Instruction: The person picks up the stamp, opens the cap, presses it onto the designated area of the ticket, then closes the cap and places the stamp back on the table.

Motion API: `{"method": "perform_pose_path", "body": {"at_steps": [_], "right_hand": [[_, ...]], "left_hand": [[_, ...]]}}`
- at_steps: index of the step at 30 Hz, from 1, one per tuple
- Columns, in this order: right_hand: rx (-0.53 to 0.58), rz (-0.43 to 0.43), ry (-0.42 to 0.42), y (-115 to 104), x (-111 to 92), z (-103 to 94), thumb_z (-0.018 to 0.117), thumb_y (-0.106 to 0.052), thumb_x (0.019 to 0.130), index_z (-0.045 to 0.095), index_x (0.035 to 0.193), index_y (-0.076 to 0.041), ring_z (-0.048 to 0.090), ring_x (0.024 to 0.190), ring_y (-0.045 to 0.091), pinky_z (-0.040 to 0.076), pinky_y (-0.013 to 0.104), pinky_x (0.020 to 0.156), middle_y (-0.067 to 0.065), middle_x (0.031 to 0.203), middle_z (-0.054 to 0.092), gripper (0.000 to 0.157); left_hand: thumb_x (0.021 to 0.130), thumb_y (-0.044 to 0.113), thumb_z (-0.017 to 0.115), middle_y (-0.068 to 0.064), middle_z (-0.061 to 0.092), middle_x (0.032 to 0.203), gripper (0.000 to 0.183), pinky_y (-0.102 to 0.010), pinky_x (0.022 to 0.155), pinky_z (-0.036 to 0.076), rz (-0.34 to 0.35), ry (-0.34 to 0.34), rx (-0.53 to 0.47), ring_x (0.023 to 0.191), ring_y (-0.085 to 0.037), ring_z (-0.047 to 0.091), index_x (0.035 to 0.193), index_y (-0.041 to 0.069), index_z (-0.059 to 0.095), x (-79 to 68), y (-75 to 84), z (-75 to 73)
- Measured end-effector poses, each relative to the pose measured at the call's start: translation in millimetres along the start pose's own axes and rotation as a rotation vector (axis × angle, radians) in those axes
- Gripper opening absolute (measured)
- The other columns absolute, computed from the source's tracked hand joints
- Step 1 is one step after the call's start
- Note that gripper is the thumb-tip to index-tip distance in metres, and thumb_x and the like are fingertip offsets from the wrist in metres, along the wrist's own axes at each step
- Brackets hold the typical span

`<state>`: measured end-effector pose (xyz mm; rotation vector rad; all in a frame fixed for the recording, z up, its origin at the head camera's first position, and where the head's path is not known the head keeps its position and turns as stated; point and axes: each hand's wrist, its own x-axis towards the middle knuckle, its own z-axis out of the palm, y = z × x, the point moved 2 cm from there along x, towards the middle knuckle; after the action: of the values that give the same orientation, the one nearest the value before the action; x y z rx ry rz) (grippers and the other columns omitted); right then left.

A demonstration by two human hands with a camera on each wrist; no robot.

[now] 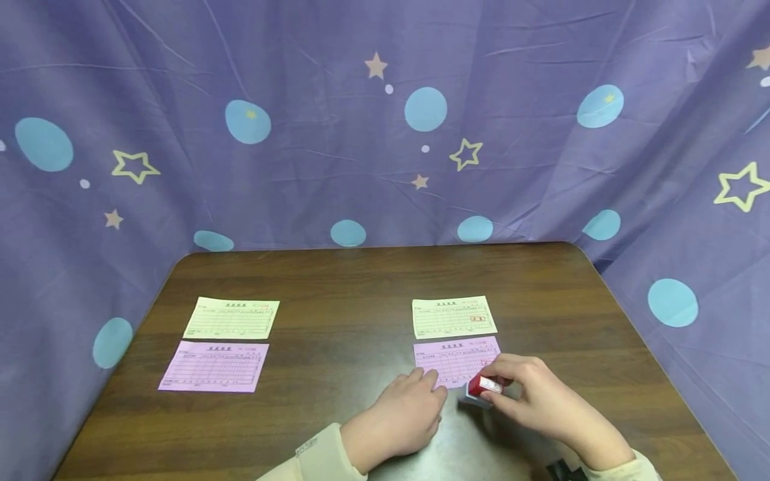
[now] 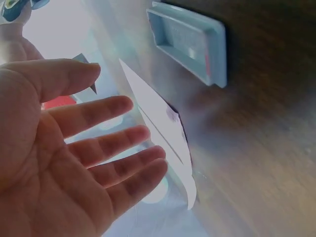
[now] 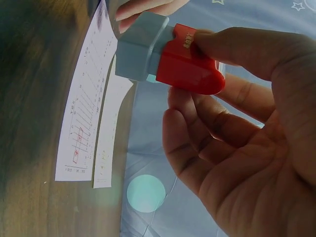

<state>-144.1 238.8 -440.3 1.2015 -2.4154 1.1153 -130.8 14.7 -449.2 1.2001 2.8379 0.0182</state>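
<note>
The right hand [image 1: 529,391] grasps the stamp [image 1: 483,385], the left hand [image 1: 400,414] has loose fingers, and a careless touch might smear the mark [image 1: 484,363] on the near-right purple paper [image 1: 448,362].

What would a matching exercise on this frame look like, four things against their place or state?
1. Stamp
2. Left hand
3. Right yellow slip
4. Left purple slip

A. Bears a red boxed mark
B. On the left side of the table
C. Held in the right hand
D. Empty, at the near edge of the right purple slip

Pairs: 1-C; 2-D; 3-A; 4-B
</note>
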Motion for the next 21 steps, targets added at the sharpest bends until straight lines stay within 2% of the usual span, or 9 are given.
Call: {"method": "perform_pose_path", "body": {"at_steps": [7, 13, 16, 21], "right_hand": [[-0.006, 0.025, -0.020, -2.4, 5.5, 0.0, 0.084, 0.000, 0.079, 0.072, 0.099, -0.019, 0.058, 0.075, 0.003, 0.049, 0.018, 0.066, -0.014, 0.089, 0.063, 0.031], [0.003, 0.011, -0.015, -3.2, 8.3, 2.9, 0.085, 0.001, 0.077, 0.072, 0.099, -0.018, 0.058, 0.074, 0.004, 0.048, 0.017, 0.066, -0.014, 0.088, 0.063, 0.032], [0.007, 0.004, -0.014, -3.6, 9.6, 4.4, 0.084, 0.003, 0.076, 0.072, 0.099, -0.018, 0.058, 0.074, 0.003, 0.049, 0.017, 0.065, -0.013, 0.087, 0.063, 0.033], [0.015, -0.010, -0.016, -4.4, 12.7, 7.2, 0.083, 0.005, 0.075, 0.073, 0.099, -0.018, 0.059, 0.074, 0.003, 0.049, 0.017, 0.065, -0.012, 0.088, 0.065, 0.035]], "left_hand": [[0.091, 0.034, 0.073, 0.002, 0.057, 0.094, 0.029, -0.030, 0.070, 0.047, 0.000, 0.048, 0.013, 0.089, -0.016, 0.053, 0.108, 0.010, 0.069, -11.7, -2.9, -4.1], [0.092, 0.033, 0.073, -0.003, 0.062, 0.109, 0.033, -0.033, 0.078, 0.051, 0.000, 0.089, -0.003, 0.102, -0.020, 0.057, 0.114, 0.009, 0.070, -20.5, -6.0, -6.4], [0.092, 0.032, 0.072, -0.004, 0.061, 0.110, 0.032, -0.034, 0.079, 0.051, -0.006, 0.110, -0.011, 0.103, -0.021, 0.057, 0.113, 0.008, 0.071, -26.4, -7.3, -8.9], [0.092, 0.031, 0.072, -0.007, 0.062, 0.119, 0.037, -0.037, 0.087, 0.051, -0.065, 0.121, -0.069, 0.111, -0.024, 0.057, 0.120, 0.006, 0.069, -37.2, -10.7, -8.8]]}}
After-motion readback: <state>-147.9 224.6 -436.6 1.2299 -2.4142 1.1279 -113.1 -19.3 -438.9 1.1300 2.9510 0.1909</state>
